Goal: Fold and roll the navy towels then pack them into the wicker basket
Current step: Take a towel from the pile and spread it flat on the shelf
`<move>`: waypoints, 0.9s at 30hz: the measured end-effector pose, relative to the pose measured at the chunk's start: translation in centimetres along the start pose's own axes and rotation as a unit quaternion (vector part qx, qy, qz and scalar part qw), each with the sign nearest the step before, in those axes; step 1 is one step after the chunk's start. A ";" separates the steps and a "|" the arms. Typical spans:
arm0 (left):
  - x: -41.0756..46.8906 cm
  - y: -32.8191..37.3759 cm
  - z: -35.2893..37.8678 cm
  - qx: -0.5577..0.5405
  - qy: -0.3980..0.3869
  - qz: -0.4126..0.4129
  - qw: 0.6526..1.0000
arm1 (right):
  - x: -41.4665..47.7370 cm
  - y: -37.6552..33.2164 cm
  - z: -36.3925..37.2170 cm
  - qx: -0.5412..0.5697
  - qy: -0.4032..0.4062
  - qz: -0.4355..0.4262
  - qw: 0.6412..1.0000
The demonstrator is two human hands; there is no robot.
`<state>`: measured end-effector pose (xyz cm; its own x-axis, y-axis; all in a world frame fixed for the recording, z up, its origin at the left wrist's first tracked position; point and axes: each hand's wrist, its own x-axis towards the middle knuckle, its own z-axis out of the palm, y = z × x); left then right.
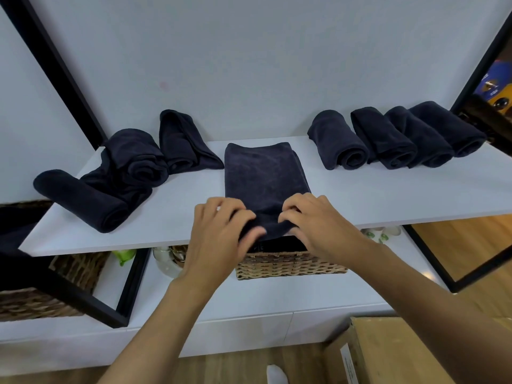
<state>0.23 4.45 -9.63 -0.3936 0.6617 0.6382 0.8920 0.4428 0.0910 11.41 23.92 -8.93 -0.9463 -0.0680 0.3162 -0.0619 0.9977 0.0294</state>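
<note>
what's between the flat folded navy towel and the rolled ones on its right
Only bare white shelf separates the flat folded navy towel from the nearest rolled navy towel, in the head view.

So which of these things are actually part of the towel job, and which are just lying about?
Job: the folded navy towel, its near edge gripped by the left hand and right hand; rolled towels; wicker basket below the hands.
Lying about: cardboard box; glass jar.

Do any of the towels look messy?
Yes. The left towels lie jumbled on the shelf, overlapping at different angles, and one is only loosely folded. The four right rolls sit in a neat row.
</note>
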 end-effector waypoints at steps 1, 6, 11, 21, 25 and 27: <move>-0.2 -0.5 0.4 0.023 -0.028 0.045 0.998 | 0.5 0.1 -0.5 0.033 -0.030 0.020 0.999; 1.7 -1.7 0.0 -0.018 -0.158 0.003 0.987 | 3.3 1.8 -2.3 0.190 -0.160 0.085 0.965; 4.8 -3.5 -0.2 -0.234 -0.269 -0.119 0.927 | 4.9 2.5 -1.8 0.184 -0.159 0.114 0.963; 6.2 -4.7 1.8 -0.193 -0.158 -0.140 0.958 | 2.7 3.4 0.9 -0.034 -0.003 -0.028 0.999; 4.6 -4.9 1.8 -0.002 -0.147 0.054 0.988 | 4.7 4.0 0.1 0.053 -0.049 0.024 0.997; 4.5 -5.2 2.2 0.003 -0.158 0.061 0.985 | 5.5 4.6 -0.1 0.141 -0.073 0.060 0.985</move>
<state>-6.72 6.44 -8.88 -0.3337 0.8656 0.3734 0.9362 0.3507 0.0235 5.98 28.12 -7.01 -0.9866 0.0320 0.1600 -0.0127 0.9625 -0.2710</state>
